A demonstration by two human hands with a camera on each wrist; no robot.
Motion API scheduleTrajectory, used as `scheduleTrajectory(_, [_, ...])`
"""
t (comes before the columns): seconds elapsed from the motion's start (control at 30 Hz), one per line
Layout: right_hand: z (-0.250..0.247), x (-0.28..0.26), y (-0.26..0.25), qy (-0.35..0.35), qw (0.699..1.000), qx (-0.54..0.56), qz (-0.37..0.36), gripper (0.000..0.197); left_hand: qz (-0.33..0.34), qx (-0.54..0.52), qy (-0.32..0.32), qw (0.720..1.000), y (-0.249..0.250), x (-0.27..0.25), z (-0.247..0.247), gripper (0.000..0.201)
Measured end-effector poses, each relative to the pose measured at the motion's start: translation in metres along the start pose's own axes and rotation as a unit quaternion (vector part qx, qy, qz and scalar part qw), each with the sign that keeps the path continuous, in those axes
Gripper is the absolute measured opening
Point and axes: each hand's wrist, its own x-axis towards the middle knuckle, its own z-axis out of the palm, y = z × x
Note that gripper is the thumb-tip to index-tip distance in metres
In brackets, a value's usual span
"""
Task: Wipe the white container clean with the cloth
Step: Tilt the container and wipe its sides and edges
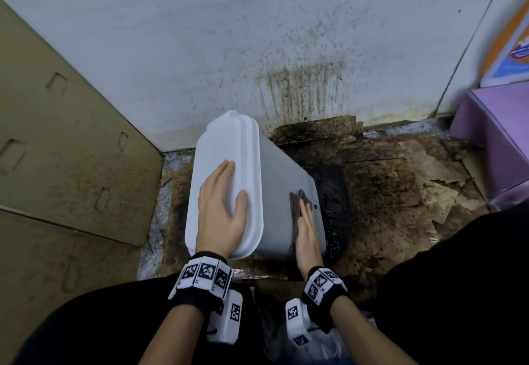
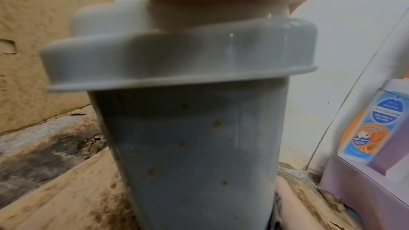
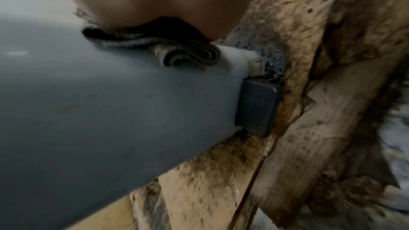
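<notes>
A tall white container point(image 1: 280, 184) with a lid point(image 1: 220, 170) stands on the stained floor near the wall. My left hand point(image 1: 221, 207) lies flat on the lid, fingers straight. My right hand point(image 1: 306, 230) presses a folded dark cloth point(image 1: 297, 198) flat against the container's right side, low down. In the left wrist view the container's wall point(image 2: 199, 146) shows several small brown specks below the lid point(image 2: 177, 59). In the right wrist view the cloth point(image 3: 155, 45) is bunched under my palm near a dark foot pad point(image 3: 256, 107) at the container's base.
Greasy, torn cardboard point(image 1: 386, 181) covers the floor to the right. The white wall point(image 1: 257, 35) behind is splattered with brown drips. A brown cardboard box point(image 1: 57, 135) stands at left, a purple box point(image 1: 498, 135) at right with a soap bottle point(image 2: 367, 128) in it.
</notes>
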Motion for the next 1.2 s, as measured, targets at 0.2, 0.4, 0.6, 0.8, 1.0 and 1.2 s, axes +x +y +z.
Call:
scheduleTrajectory(0.2, [-0.016,0.017,0.015,0.011,0.997,-0.010,0.075,0.050,-0.003,0.005,0.004,1.000,0.011,0.000,0.007,0.055])
scheduleTrajectory(0.4, [0.001,0.012,-0.014,0.027,0.995,0.011,0.091,0.049,-0.016,0.014,0.002,1.000,0.004,0.001,0.001,0.056])
scheduleTrajectory(0.6, [0.042,-0.031,-0.067,0.010,1.000,0.022,-0.018,0.052,-0.016,0.014,-0.001,1.000,-0.004,0.000,-0.002,0.053])
scheduleTrajectory(0.8, [0.046,-0.048,-0.064,-0.014,0.985,-0.056,-0.162,0.050,-0.022,0.019,0.005,1.000,-0.010,-0.001,-0.007,0.053])
scheduleTrajectory(1.0, [0.019,-0.024,-0.013,-0.018,0.979,-0.126,-0.160,0.051,-0.034,0.008,0.005,0.999,-0.015,-0.004,-0.011,0.054])
scheduleTrajectory(1.2, [-0.002,0.005,0.038,0.036,0.993,-0.114,-0.004,0.046,-0.033,-0.005,-0.005,0.999,-0.015,-0.004,-0.014,0.053])
